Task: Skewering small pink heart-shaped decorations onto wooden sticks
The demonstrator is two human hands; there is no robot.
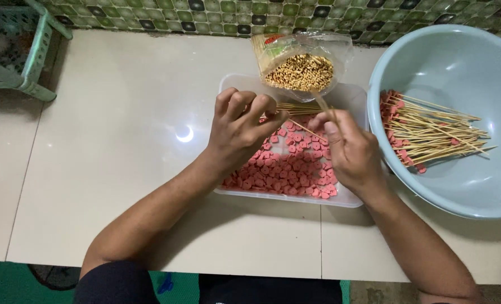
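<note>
At frame centre, the left hand (245, 126) pinches a pink sausage slice, fingers half curled; the right hand (349, 149) grips a bamboo skewer (322, 106) over the clear plastic tray (349, 95).

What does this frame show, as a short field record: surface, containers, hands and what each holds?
surface: pale table against a green tiled wall
tray: clear tray of pink pieces
bag: open bag of skewers at the tray's far edge
bowl: blue bowl with loaded skewers
left hand: left hand over the tray, fingertips pinched; what it holds cannot be told
right hand: right hand grips a skewer
</note>
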